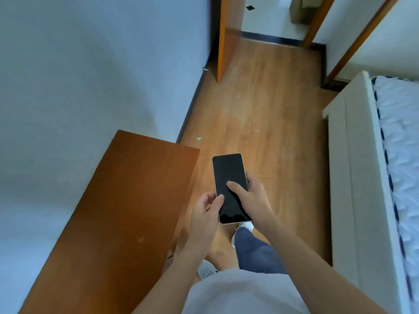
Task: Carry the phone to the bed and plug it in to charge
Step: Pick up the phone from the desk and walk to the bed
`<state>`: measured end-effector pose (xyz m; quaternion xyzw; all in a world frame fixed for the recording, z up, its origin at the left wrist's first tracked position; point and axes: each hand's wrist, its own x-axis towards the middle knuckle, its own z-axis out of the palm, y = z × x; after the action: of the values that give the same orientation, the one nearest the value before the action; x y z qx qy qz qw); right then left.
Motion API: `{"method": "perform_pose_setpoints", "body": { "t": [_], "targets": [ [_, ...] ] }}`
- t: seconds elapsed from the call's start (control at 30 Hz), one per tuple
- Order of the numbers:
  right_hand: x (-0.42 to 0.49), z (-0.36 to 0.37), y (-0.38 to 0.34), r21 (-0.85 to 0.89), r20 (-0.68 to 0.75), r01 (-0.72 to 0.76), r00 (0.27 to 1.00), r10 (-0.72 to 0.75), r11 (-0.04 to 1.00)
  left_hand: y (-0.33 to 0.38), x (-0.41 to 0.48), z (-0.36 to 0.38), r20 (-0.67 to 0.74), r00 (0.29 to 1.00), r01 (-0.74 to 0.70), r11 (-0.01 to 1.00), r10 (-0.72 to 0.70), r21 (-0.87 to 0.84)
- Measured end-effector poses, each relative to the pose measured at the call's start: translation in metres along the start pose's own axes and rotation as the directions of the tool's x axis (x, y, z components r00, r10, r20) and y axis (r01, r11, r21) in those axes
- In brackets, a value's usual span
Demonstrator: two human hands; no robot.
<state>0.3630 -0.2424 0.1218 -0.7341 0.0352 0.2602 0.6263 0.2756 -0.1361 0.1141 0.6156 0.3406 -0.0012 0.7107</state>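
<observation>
A phone (227,171) with a dark screen and a pale rim is held flat in front of me, over the wooden floor. My right hand (251,200) grips its right side, the thumb lying across the screen. My left hand (204,214) touches its lower left edge with thumb and fingertips. The bed (362,177), with a white frame and a white quilted mattress with a dark blue border, runs along the right edge of the view. No charger or cable is in view.
A brown wooden tabletop (118,211) stands at my left against a pale wall. Wooden floor (260,98) stretches ahead to an open doorway with an orange-brown door (221,41). My leg in jeans and white shoes show below the phone.
</observation>
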Motion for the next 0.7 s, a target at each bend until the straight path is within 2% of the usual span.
{"method": "perform_pose_setpoints", "body": {
  "t": [0.3,0.53,0.7],
  "targets": [
    [0.081,-0.093,-0.021,0.097,-0.142,-0.048,0.988,0.061,0.994,0.036,0.071,0.103,0.089,0.996,-0.001,0.995,-0.008,0.104],
    [0.155,-0.166,-0.062,0.135,-0.148,-0.027,0.988,0.047,0.990,0.086,0.133,0.195,0.119,0.993,-0.008,0.985,-0.013,0.174],
    [0.192,-0.210,-0.083,0.140,-0.183,-0.001,0.983,0.027,0.990,0.112,0.167,0.245,0.143,0.989,-0.068,0.969,0.034,0.237]
  ]
}}
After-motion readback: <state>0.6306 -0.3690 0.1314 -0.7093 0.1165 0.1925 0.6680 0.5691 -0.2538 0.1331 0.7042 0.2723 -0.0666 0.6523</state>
